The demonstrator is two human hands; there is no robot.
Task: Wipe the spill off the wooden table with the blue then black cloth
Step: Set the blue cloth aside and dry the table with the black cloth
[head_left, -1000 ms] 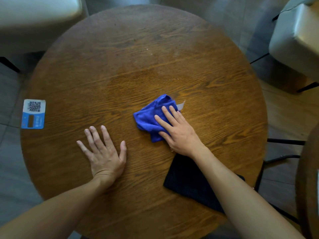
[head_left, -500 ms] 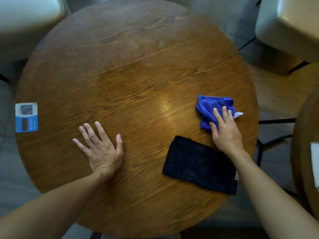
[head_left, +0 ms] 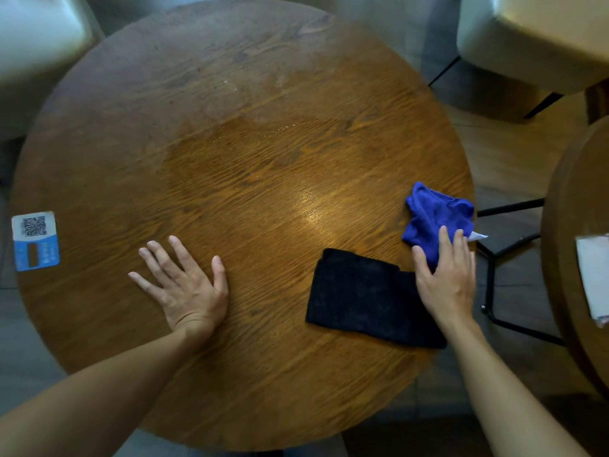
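Note:
A crumpled blue cloth (head_left: 435, 214) lies at the right edge of the round wooden table (head_left: 230, 94). My right hand (head_left: 446, 275) rests flat with its fingertips on the cloth's near part and its palm over the corner of a folded black cloth (head_left: 362, 295), which lies flat near the table's front right. My left hand (head_left: 184, 285) presses flat on the wood at the front left, fingers spread, holding nothing. A darker damp patch (head_left: 263, 159) covers the table's middle, with a shiny glare spot beside it.
A blue and white QR-code card (head_left: 35, 240) is stuck at the table's left edge. Pale padded chairs stand at the top left (head_left: 33, 44) and top right (head_left: 534, 37). A second wooden table (head_left: 580, 192) with a white paper is at the right, black chair legs between.
My right hand has slid the blue cloth from the table's middle to the right edge, uncovering the black cloth. My left hand has stayed flat in place.

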